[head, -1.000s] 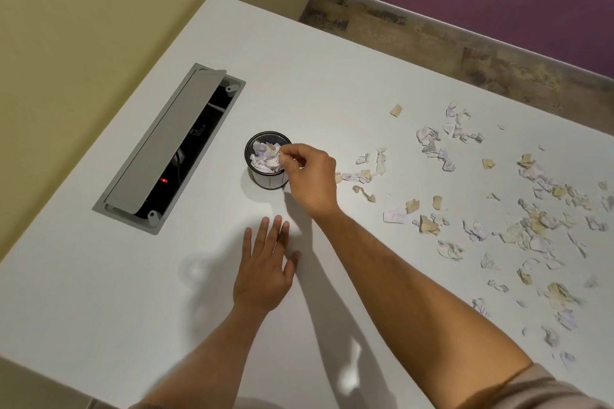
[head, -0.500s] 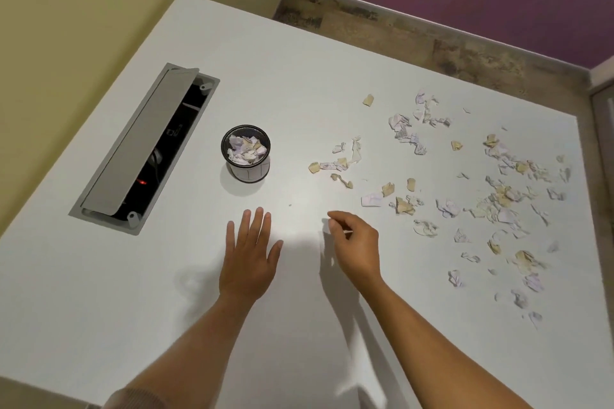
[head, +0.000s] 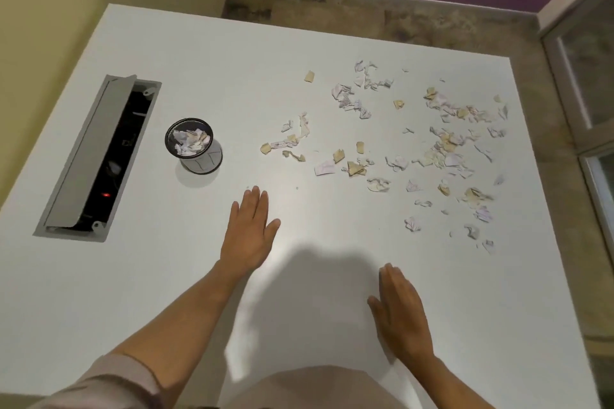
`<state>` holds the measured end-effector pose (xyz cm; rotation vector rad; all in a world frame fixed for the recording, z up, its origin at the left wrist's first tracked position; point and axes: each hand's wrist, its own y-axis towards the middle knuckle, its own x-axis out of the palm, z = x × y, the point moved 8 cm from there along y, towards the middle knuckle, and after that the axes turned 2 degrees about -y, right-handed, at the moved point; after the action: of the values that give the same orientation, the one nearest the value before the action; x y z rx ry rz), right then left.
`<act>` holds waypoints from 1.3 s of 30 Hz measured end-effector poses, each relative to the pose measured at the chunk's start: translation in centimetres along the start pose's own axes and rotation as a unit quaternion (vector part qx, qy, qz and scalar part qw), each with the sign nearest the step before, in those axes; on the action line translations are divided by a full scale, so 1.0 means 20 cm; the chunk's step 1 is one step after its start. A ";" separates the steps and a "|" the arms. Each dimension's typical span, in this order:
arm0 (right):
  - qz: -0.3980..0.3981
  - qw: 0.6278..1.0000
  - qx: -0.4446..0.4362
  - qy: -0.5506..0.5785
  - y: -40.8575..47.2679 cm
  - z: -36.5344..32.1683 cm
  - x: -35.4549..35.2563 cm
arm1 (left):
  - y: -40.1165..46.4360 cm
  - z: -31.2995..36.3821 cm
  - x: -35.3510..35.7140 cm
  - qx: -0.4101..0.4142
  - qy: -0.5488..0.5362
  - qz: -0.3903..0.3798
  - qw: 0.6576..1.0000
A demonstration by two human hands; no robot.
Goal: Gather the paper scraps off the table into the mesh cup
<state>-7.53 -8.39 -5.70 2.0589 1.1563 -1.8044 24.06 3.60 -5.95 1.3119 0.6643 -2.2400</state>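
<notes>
Mesh cup [head: 193, 146] sits upright on the white table [head: 199, 276] beside the cable hatch [head: 96, 156], already part full. Paper scraps [head: 432, 149] lie scattered well off to its right. Left hand [head: 249, 236] and right hand [head: 400, 312] both flat, fingers straight, holding nothing

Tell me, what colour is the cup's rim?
Black; the cup shows best in the head view.

mesh cup [head: 194, 146] left of centre on table [head: 206, 53], scraps inside, cable hatch [head: 99, 156] further left, paper scraps [head: 398, 149] strewn right
</notes>
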 end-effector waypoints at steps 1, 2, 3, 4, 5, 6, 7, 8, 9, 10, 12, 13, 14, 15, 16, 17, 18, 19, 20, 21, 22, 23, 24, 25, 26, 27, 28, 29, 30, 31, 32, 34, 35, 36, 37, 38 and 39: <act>-0.001 1.000 -0.023 -0.016 -0.05 0.00 0.03 | 0.02 0.03 0.02 -0.003 0.004 -0.010 1.000; -0.014 0.998 -0.049 -0.036 -0.10 -0.01 0.06 | 0.05 0.06 0.04 -0.005 0.008 -0.019 1.000; -0.029 0.995 -0.080 -0.058 -0.15 -0.03 0.10 | 0.06 0.08 0.06 -0.009 0.012 -0.025 1.000; -0.046 0.990 -0.113 -0.076 -0.19 -0.05 0.14 | 0.08 0.09 0.07 -0.015 0.015 -0.030 0.999; -0.062 0.984 -0.145 -0.088 -0.22 -0.06 0.18 | 0.08 0.10 0.09 -0.021 0.020 -0.038 0.999; -0.078 0.977 -0.174 -0.098 -0.24 -0.09 0.20 | 0.08 0.10 0.11 -0.025 0.028 -0.045 0.998; -0.088 0.970 -0.198 -0.111 -0.26 -0.11 0.23 | 0.08 0.10 0.13 -0.026 0.041 -0.049 0.998; -0.097 0.965 -0.211 -0.121 -0.25 -0.12 0.24 | 0.08 0.09 0.14 -0.027 0.054 -0.052 0.997; -0.104 0.964 -0.211 -0.125 -0.24 -0.14 0.24 | 0.08 0.09 0.15 -0.031 0.063 -0.054 0.996; -0.106 0.965 -0.208 -0.124 -0.21 -0.14 0.24 | 0.08 0.09 0.16 -0.036 0.066 -0.056 0.996; -0.106 0.968 -0.195 -0.117 -0.14 -0.15 0.21 | 0.08 0.09 0.17 -0.045 0.068 -0.057 0.995; -0.103 0.969 -0.191 -0.118 -0.10 -0.15 0.19 | 0.08 0.10 0.17 -0.048 0.069 -0.055 0.995; -0.102 0.969 -0.189 -0.120 -0.05 -0.14 0.18 | 0.09 0.10 0.17 -0.049 0.070 -0.053 0.995; -0.100 0.969 -0.188 -0.122 0.00 -0.13 0.16 | 0.09 0.10 0.17 -0.049 0.072 -0.051 0.995; -0.101 0.970 -0.187 -0.121 0.05 -0.13 0.14 | 0.09 0.10 0.17 -0.051 0.075 -0.051 0.995; -0.102 0.970 -0.187 -0.118 0.10 -0.12 0.12 | 0.09 0.09 0.17 -0.053 0.076 -0.054 0.994; -0.098 0.970 -0.189 -0.115 0.15 -0.10 0.09 | 0.09 0.09 0.18 -0.055 0.073 -0.055 0.994; -0.091 0.971 -0.192 -0.113 0.20 -0.08 0.06 | 0.09 0.09 0.18 -0.056 0.070 -0.055 0.994; -0.085 0.971 -0.195 -0.112 0.24 -0.06 0.04 | 0.09 0.08 0.18 -0.056 0.068 -0.056 0.995; -0.078 0.971 -0.197 -0.112 0.29 -0.04 0.01 | 0.09 0.08 0.19 -0.056 0.066 -0.058 0.995; -0.071 0.972 -0.196 -0.112 0.33 -0.01 -0.01 | 0.09 0.08 0.19 -0.054 0.064 -0.059 0.995; -0.064 0.973 -0.191 -0.112 0.38 0.02 -0.04 | 0.09 0.07 0.19 -0.054 0.061 -0.058 0.995; -0.060 0.976 -0.181 -0.110 0.42 0.05 -0.06 | 0.09 0.07 0.20 -0.055 0.058 -0.058 0.995; -0.057 0.978 -0.171 -0.105 0.45 0.07 -0.08 | 0.09 0.07 0.20 -0.057 0.056 -0.058 0.995; -0.053 0.980 -0.165 -0.098 0.48 0.09 -0.10 | 0.09 0.07 0.20 -0.059 0.056 -0.053 0.995; -0.052 0.980 -0.167 -0.092 0.50 0.10 -0.12 | 0.08 0.08 0.19 -0.060 0.054 -0.047 0.996; -0.051 0.980 -0.174 -0.087 0.51 0.10 -0.13 | 0.08 0.08 0.18 -0.062 0.049 -0.042 0.996; -0.042 0.979 -0.180 -0.085 0.51 0.10 -0.15 | 0.09 0.10 0.17 -0.067 0.040 -0.036 0.996; -0.021 0.980 -0.180 -0.081 0.50 0.11 -0.18 | 0.09 0.11 0.15 -0.074 0.029 -0.026 0.997; 0.007 0.983 -0.169 -0.068 0.49 0.14 -0.21 | 0.10 0.13 0.13 -0.079 0.014 -0.009 0.997; 0.033 0.988 -0.142 -0.049 0.48 0.19 -0.25 | 0.12 0.14 0.10 -0.083 0.001 0.013 0.996; 0.079 0.995 -0.057 0.000 0.46 0.33 -0.31 | 0.15 0.16 0.05 -0.102 -0.019 0.055 0.993; 0.100 0.995 -0.009 0.024 0.44 0.42 -0.34 | 0.17 0.15 0.04 -0.119 -0.025 0.067 0.990; 0.121 0.991 0.039 0.043 0.42 0.50 -0.36 | 0.19 0.13 0.03 -0.135 -0.028 0.075 0.988; 0.138 0.985 0.087 0.054 0.40 0.59 -0.37 | 0.22 0.12 0.03 -0.149 -0.028 0.078 0.985; 0.151 0.978 0.133 0.059 0.39 0.68 -0.37 | 0.24 0.10 0.03 -0.160 -0.029 0.078 0.984; 0.162 0.970 0.173 0.060 0.38 0.75 -0.38 | 0.27 0.09 0.03 -0.170 -0.032 0.076 0.982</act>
<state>-14.00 -25.63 -5.32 2.4020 0.5054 -1.8375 25.86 -1.75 -6.69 1.0772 0.8496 -1.9354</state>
